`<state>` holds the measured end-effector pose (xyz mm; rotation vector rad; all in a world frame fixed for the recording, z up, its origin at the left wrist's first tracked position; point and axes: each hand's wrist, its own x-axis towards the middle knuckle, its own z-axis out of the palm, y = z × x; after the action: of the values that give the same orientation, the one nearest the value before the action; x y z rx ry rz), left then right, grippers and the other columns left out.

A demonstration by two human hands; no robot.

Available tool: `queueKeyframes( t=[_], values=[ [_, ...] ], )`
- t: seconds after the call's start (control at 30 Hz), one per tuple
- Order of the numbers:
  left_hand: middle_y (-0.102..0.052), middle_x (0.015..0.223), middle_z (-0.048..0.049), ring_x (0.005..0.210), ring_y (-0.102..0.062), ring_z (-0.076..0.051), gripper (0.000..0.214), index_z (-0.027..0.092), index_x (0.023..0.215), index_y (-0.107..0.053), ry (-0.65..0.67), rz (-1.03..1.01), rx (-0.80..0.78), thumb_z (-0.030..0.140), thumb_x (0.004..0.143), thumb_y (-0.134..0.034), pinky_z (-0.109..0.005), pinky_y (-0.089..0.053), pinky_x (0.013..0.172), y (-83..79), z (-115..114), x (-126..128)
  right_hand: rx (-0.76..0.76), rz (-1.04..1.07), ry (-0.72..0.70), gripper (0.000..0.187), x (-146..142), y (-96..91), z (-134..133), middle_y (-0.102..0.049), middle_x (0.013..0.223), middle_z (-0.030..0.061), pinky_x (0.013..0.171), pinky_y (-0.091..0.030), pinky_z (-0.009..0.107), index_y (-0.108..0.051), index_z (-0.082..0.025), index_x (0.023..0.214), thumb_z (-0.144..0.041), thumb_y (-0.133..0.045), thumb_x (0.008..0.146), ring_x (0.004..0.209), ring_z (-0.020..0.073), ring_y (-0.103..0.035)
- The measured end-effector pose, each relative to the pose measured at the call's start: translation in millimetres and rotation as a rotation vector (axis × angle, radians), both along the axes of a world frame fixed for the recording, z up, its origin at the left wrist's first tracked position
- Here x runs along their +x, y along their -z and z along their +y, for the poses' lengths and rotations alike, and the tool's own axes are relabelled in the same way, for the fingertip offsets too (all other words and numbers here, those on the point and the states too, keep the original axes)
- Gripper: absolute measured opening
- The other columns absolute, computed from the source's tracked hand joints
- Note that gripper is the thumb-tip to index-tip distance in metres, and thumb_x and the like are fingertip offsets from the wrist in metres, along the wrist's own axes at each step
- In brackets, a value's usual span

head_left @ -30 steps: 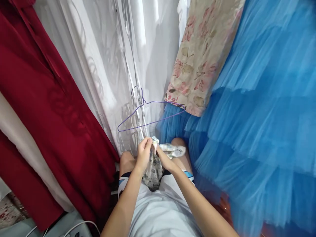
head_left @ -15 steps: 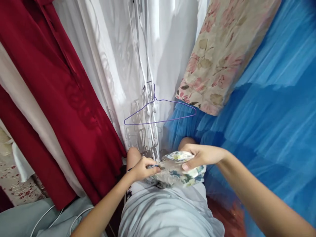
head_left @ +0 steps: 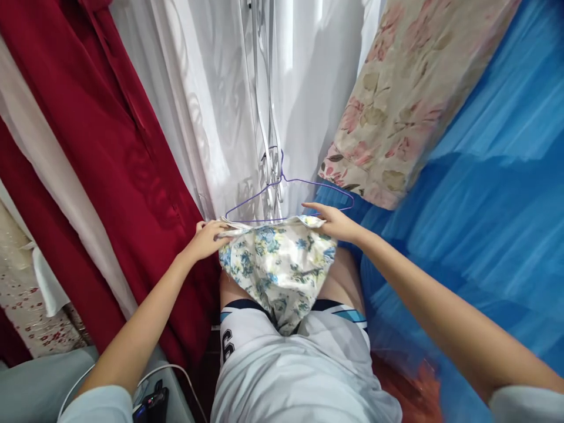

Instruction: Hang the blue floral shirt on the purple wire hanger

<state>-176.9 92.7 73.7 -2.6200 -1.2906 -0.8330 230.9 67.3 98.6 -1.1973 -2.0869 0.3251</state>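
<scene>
Currently, furthest to the left of the purple thin-wire clothes hanger (head_left: 282, 175), I see a long deep-red fabric drape (head_left: 132, 164), hanging in folds. Next, below the hanger's left end, my left hand (head_left: 208, 238) is clamped on the upper left corner of the white cloth with blue and yellow flowers (head_left: 277, 258), its fingers bunching a narrow fold of the edge. I'd ease that bunch flat and pinch only the rim, so the left side lies as smooth as the middle.

The flowered cloth itself sits just below the hanger's bottom bar, spread between both hands and tapering down over the lap; whether it touches the wire I cannot tell. I judge the step to be drawing this top edge out, so I'd pull evenly outward and bring both corners level with that bar.

Below the hanger's right end, my right hand (head_left: 337, 224) grips the other upper corner, one finger stretched out clear of the fabric. Its underside fingers are hidden, so I'd check the pinch before adding tension.

Right of the hanger hang a beige cloth panel with pink flowers (head_left: 379, 123) and, further out, a tiered bright-blue tulle skirt (head_left: 480, 205); I'd avoid brushing that with the right forearm.
</scene>
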Motion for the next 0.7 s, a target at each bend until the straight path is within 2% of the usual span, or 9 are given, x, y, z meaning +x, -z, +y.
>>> queueKeyframes(
  t=[0.1, 0.17, 0.23, 0.33, 0.47, 0.57, 0.7],
  values=[
    [-0.069, 0.121, -0.0044, 0.119, -0.056, -0.029, 0.032, 0.025, 0.103, -0.076, 0.003, -0.010, -0.077, 0.043, 0.084, -0.058, -0.041, -0.033, 0.107, -10.0, 27.3, -7.1, 0.103, -0.123, 0.050, 0.040, -14.1, 13.9, 24.7, -0.074, 0.102, 0.0113, 0.073, -0.046, 0.025, -0.070, -0.011, 0.109, -0.017, -0.059, 0.071, 0.088, 0.0241, -0.067],
    [-0.072, 0.114, -0.0025, 0.113, -0.060, -0.028, 0.032, 0.024, 0.099, -0.076, -0.017, -0.011, -0.139, 0.042, 0.081, -0.058, -0.038, -0.040, 0.102, -15.6, 38.1, -7.3, 0.126, -0.160, 0.082, 0.026, -19.5, 20.9, 29.8, -0.074, 0.087, 0.0097, 0.067, -0.042, 0.025, -0.071, -0.011, 0.092, -0.016, -0.055, 0.072, 0.080, 0.0228, -0.066],
    [-0.074, 0.108, -0.0009, 0.107, -0.063, -0.027, 0.029, 0.024, 0.094, -0.076, -0.038, -0.021, -0.159, 0.040, 0.078, -0.060, -0.037, -0.045, 0.097, -22.6, 39.9, -4.8, 0.141, -0.150, 0.106, 0.021, -22.5, 25.8, 27.3, -0.073, 0.081, 0.0089, 0.064, -0.039, 0.024, -0.070, -0.012, 0.085, -0.015, -0.053, 0.073, 0.075, 0.0211, -0.065],
    [-0.072, 0.113, -0.0025, 0.109, -0.061, -0.026, 0.022, 0.022, 0.087, -0.076, 0.045, -0.039, -0.042, 0.032, 0.075, -0.060, -0.037, -0.045, 0.100, -36.2, 25.9, -1.9, 0.153, -0.148, 0.141, 0.016, -25.2, 28.2, 17.2, -0.071, 0.076, 0.0085, 0.060, -0.033, 0.025, -0.067, -0.014, 0.078, -0.016, -0.052, 0.073, 0.070, 0.0199, -0.062],
    [-0.069, 0.120, -0.0034, 0.112, -0.060, -0.025, 0.018, 0.023, 0.085, -0.075, 0.155, -0.008, 0.114, 0.028, 0.077, -0.059, -0.037, -0.045, 0.103, -50.5, -7.4, -9.0, 0.152, -0.147, 0.189, 0.013, -29.0, 25.2, 8.1, -0.069, 0.071, 0.0082, 0.057, -0.029, 0.025, -0.067, -0.015, 0.074, -0.019, -0.055, 0.071, 0.066, 0.0191, -0.059],
    [-0.068, 0.122, -0.0046, 0.113, -0.061, -0.026, 0.018, 0.024, 0.086, -0.075, 0.135, 0.025, 0.114, 0.034, 0.079, -0.061, -0.040, -0.045, 0.104, -51.6, -25.0, -20.0, 0.132, -0.111, 0.155, 0.015, -30.8, 25.4, 7.8, -0.067, 0.068, 0.0066, 0.057, -0.030, 0.025, -0.067, -0.014, 0.074, -0.019, -0.055, 0.069, 0.063, 0.0175, -0.056],
    [-0.066, 0.126, -0.0053, 0.117, -0.059, -0.028, 0.021, 0.024, 0.088, -0.075, 0.077, 0.024, 0.094, 0.037, 0.078, -0.062, -0.044, -0.042, 0.108, -54.4, -30.4, -26.6, 0.125, -0.047, 0.097, 0.012, -31.9, 29.7, 9.3, -0.060, 0.060, 0.0030, 0.056, -0.029, 0.024, -0.064, -0.013, 0.068, -0.019, -0.054, 0.066, 0.059, 0.0144, -0.050]
  ],
)
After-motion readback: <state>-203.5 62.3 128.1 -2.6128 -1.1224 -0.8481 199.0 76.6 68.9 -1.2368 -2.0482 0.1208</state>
